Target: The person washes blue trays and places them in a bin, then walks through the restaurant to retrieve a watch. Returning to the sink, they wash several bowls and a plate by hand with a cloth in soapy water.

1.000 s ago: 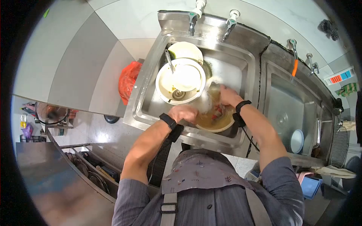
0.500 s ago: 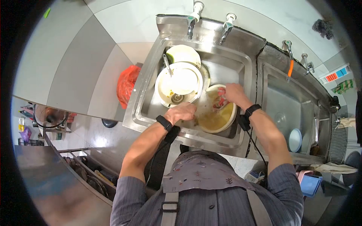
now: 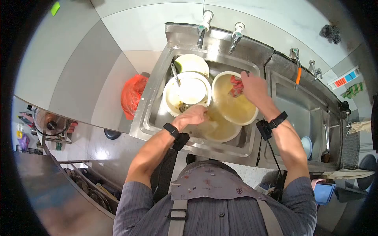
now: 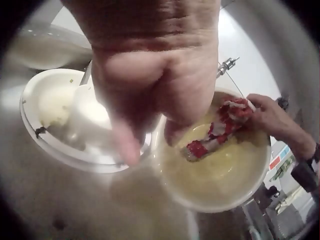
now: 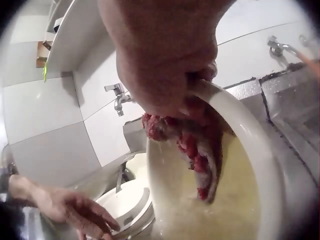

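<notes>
My right hand (image 3: 256, 90) grips the rim of a cream bowl (image 5: 262, 165), with the thumb side on the rim and a wet red-and-grey cloth (image 4: 220, 131) pressed inside. The bowl is tilted, raised over the sink, with yellowish liquid in it. Below it, partly covered, lies another round bowl (image 3: 226, 138) of cloudy liquid. My left hand (image 3: 193, 116) hovers at the near side of a large white bowl (image 3: 167, 101), fingers extended and holding nothing. Inside that bowl sit a smaller white bowl (image 3: 191, 91) and a spoon (image 3: 174, 70).
A pale plate (image 3: 193, 63) lies behind the stacked bowls. Two taps (image 3: 202, 29) rise over this steel sink (image 3: 143, 131). On the right is a second sink (image 3: 295, 114) with a light blue bowl (image 3: 306, 146). A red plastic bag (image 3: 133, 96) hangs on the left.
My right hand has moved up and away from me, lifting the cream bowl with the cloth, and the bowl beneath now shows. The left hand has shifted slightly right.
</notes>
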`<act>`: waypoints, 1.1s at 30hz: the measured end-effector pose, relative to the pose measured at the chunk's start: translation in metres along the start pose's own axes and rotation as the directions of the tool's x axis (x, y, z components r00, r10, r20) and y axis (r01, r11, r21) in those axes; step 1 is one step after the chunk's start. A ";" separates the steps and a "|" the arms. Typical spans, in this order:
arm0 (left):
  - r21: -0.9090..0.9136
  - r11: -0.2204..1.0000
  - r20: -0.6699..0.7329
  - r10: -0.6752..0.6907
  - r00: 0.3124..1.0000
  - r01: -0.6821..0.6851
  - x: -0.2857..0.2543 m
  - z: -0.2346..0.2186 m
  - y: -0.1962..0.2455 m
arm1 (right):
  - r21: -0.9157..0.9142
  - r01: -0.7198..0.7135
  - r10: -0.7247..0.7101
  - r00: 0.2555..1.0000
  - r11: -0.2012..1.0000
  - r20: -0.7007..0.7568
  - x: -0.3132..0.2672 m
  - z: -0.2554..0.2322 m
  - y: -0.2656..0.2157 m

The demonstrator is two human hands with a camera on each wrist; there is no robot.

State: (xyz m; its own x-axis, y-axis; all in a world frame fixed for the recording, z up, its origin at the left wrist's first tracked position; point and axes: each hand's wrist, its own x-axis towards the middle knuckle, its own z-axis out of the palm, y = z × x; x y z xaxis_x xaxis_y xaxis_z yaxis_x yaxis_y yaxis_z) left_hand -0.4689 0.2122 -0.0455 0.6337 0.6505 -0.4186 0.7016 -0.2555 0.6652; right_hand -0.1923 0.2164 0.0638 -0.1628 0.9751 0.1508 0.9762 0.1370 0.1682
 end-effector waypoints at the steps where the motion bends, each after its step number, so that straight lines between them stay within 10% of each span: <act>1: 0.005 1.000 -0.001 0.004 1.000 -0.004 0.001 -0.001 -0.001 | -0.008 0.018 -0.018 1.000 1.000 -0.021 -0.003 -0.004 0.005; 3: -0.256 0.967 -0.286 -0.070 0.956 -0.006 0.007 -0.006 -0.001 | 0.039 -0.011 0.014 0.997 0.999 -0.075 -0.006 -0.008 0.015; 9: -0.406 0.913 -0.385 -0.123 0.915 -0.048 0.026 -0.026 -0.001 | 0.305 -0.128 0.165 0.982 0.944 -0.096 -0.013 -0.002 0.038; 12: -0.968 0.241 -0.069 -0.002 0.998 -0.067 0.017 -0.027 0.005 | 0.459 -0.186 0.227 0.973 0.869 -0.035 -0.017 0.021 0.040; 17: -0.949 0.314 -0.045 -0.090 0.995 -0.015 0.019 -0.013 -0.011 | 0.481 -0.258 0.251 0.965 0.838 0.081 -0.021 0.067 0.019; 19: -0.938 0.347 -0.071 -0.130 0.989 -0.022 0.021 -0.003 -0.019 | -0.066 -0.039 0.025 0.980 0.997 -0.200 -0.031 0.081 -0.004; 20: -0.937 0.350 -0.071 -0.135 0.988 -0.020 0.012 -0.005 -0.010 | -0.061 -0.038 0.025 0.979 0.997 -0.200 -0.036 0.096 -0.015; 23: -0.933 0.361 -0.078 -0.154 0.985 -0.017 -0.003 -0.001 0.009 | 0.028 0.088 -0.084 0.987 0.996 -0.137 -0.039 0.126 -0.042; 26: -0.924 0.382 -0.099 -0.218 0.971 -0.008 -0.002 0.007 0.012 | 0.498 -0.120 0.110 0.993 0.859 0.049 -0.027 0.142 -0.059; 33: -0.945 0.323 -0.091 -0.091 0.992 -0.057 0.000 0.013 0.009 | 0.937 -0.207 0.066 0.978 0.281 0.196 0.007 0.138 -0.111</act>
State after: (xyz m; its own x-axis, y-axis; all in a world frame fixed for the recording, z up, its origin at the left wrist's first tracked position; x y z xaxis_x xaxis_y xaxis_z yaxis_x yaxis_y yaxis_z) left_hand -0.4586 0.2004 -0.0476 0.5348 0.7333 -0.4198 -0.1168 0.5562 0.8228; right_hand -0.2818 0.2317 -0.0879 -0.0664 0.9973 -0.0323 0.4421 0.0004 -0.8970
